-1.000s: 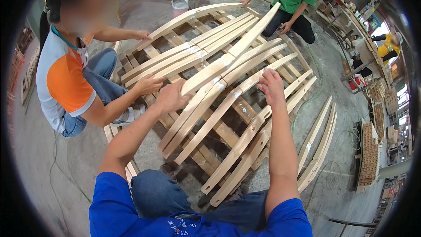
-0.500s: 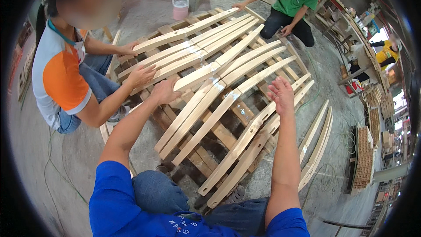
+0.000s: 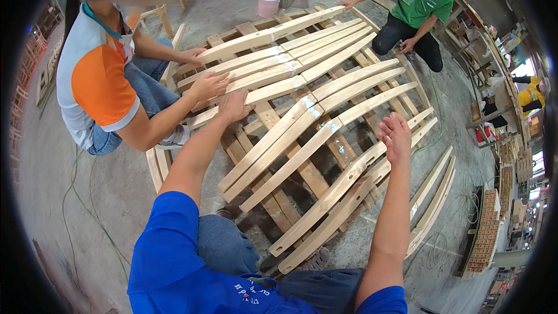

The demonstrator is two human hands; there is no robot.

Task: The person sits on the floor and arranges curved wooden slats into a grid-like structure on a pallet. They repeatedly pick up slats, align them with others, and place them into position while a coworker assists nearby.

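Observation:
Several long, curved pale wooden slats lie side by side on a wooden pallet frame (image 3: 314, 179). My left hand (image 3: 235, 106) is closed over the near slat (image 3: 279, 90) of the far group, its fingers bent across the wood. Over the right part of the pallet my right hand (image 3: 396, 138) hangs in the air, palm up, fingers loosely curled and apart, holding nothing. Below it lie two thicker curved pieces with holes near their ends, among them a darker one (image 3: 328, 224). Between the two hands rest three more slats, one of them single (image 3: 290, 166).
At the left a co-worker in an orange-and-grey shirt (image 3: 104, 90) has both hands on the far slats. Another in green (image 3: 418, 0) touches the farthest slat's end. Loose curved pieces (image 3: 433, 197) lie on the floor at right. A pink bucket (image 3: 268, 1) stands behind.
The slat under my left hand has swung away from me, against the far group. The whole view has shifted, and my right hand stays raised and empty.

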